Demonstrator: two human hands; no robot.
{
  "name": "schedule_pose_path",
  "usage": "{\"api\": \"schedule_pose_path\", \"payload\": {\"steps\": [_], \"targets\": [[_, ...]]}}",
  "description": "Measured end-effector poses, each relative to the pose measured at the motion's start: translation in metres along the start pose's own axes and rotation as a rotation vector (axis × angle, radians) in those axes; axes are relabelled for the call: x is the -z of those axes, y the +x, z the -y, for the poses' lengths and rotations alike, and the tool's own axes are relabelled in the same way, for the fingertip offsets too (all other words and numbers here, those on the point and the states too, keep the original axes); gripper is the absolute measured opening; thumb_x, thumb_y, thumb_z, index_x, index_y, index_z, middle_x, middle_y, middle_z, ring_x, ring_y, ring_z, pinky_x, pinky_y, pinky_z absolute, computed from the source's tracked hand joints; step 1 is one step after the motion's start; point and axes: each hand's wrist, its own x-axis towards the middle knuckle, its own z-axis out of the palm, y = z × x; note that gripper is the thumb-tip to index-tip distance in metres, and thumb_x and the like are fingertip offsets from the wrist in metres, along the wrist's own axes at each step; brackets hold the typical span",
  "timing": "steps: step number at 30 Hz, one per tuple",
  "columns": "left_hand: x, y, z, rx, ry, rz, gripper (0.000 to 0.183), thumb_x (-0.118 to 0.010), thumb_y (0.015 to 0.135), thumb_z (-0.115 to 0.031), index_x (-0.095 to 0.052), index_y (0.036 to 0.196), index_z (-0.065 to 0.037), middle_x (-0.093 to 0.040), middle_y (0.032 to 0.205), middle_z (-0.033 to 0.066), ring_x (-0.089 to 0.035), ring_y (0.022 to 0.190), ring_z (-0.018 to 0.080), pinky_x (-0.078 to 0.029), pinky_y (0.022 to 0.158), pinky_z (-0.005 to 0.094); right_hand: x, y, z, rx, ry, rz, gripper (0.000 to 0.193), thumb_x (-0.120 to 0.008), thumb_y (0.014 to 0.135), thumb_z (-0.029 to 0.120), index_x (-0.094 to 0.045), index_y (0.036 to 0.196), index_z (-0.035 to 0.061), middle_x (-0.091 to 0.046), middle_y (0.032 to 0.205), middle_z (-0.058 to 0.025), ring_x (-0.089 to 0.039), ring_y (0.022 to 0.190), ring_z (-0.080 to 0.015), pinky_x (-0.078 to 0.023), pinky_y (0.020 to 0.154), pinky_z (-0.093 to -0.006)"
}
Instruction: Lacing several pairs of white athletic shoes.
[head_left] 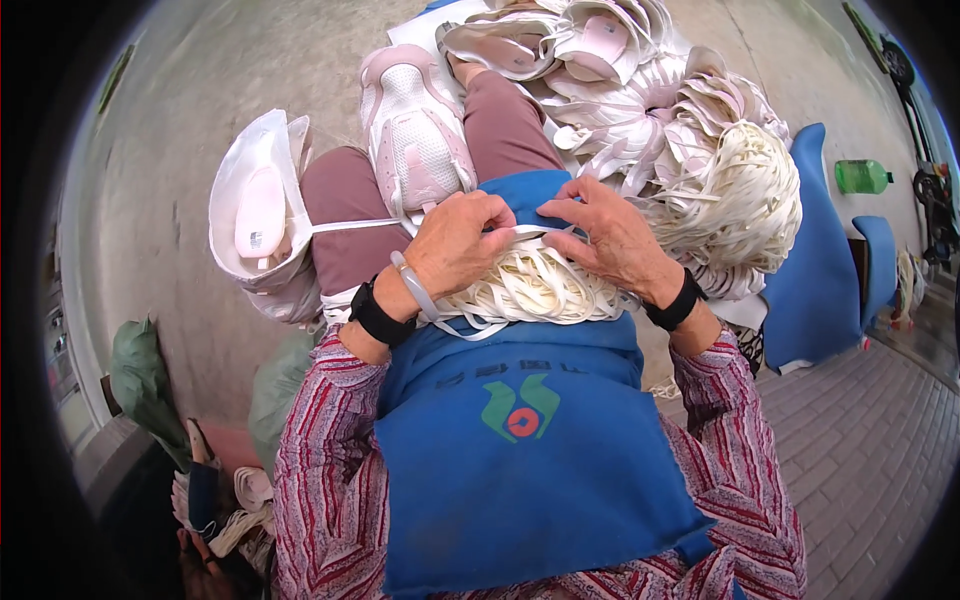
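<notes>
A white shoelace (530, 230) runs between my two hands above my lap. My left hand (462, 242) is closed, with the lace pinched between thumb and fingers. The lace's other end passes between the thumb and curled fingers of my right hand (612, 238). Just below lies a loose heap of cream-white laces (540, 285) on my blue apron (540, 440). A pink and white mesh shoe upper (415, 135) rests on my thighs, beyond my left hand. To the left, a second shoe upper (262, 205) sits beside my knee, and a white strip stretches from it toward my left hand.
At the far right, many pink and white uppers (640, 110) are piled next to a big bundle of laces (735, 200). Blue chairs (815, 270) and a green bottle (862, 177) stand beyond them. Green sacks (145, 385) are at lower left, near another person's hand.
</notes>
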Motion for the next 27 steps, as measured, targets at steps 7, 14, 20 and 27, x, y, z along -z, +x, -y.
{"api": "schedule_pose_path", "payload": {"steps": [7, 14, 20, 27], "targets": [[0.043, 0.006, -0.008, 0.167, -0.734, 0.2, 0.02, -0.059, 0.095, -0.021, -0.056, 0.1, -0.002, -0.055, 0.082, -0.0021, -0.051, 0.069, 0.0045, -0.045, 0.064, 0.0202, 0.027, 0.016, 0.001, -0.336, 0.605, 0.182, 0.018, -0.06, 0.092, 0.017, -0.068, 0.093, 0.0012, -0.06, 0.074, -0.0001, -0.054, 0.067, -0.0111, -0.043, 0.061, -0.0264], [0.053, -0.007, 0.002, 0.181, -0.834, 0.326, 0.025, -0.055, 0.098, -0.025, -0.062, 0.092, -0.002, -0.053, 0.072, -0.0033, -0.05, 0.068, 0.0052, -0.043, 0.063, 0.0186, 0.094, 0.004, -0.02, -0.525, 0.669, -0.121, 0.021, -0.059, 0.094, 0.019, -0.07, 0.097, 0.002, -0.046, 0.061, 0.0097, -0.032, 0.052, -0.0002, -0.024, 0.047, -0.0178], [0.048, -0.01, 0.004, 0.083, -0.828, 0.318, 0.027, -0.053, 0.099, -0.025, -0.063, 0.092, -0.001, -0.057, 0.075, -0.0006, -0.055, 0.071, 0.0068, -0.045, 0.07, 0.0205, 0.153, -0.008, -0.058, -0.55, 0.191, -0.37, 0.022, -0.065, 0.091, 0.017, -0.07, 0.104, -0.0009, -0.06, 0.076, 0.0044, -0.049, 0.068, -0.0022, -0.038, 0.059, -0.0184], [0.085, -0.012, -0.011, -0.142, -1.111, -0.048, 0.028, -0.047, 0.101, -0.024, -0.058, 0.086, -0.003, -0.051, 0.066, -0.0029, -0.056, 0.07, 0.0089, -0.048, 0.083, 0.0306, 0.254, -0.007, -0.124, -0.601, -0.001, -0.602, 0.031, -0.067, 0.091, 0.024, -0.067, 0.109, -0.0019, -0.051, 0.068, 0.0038, -0.039, 0.056, -0.0013, -0.031, 0.048, -0.0194]]}}
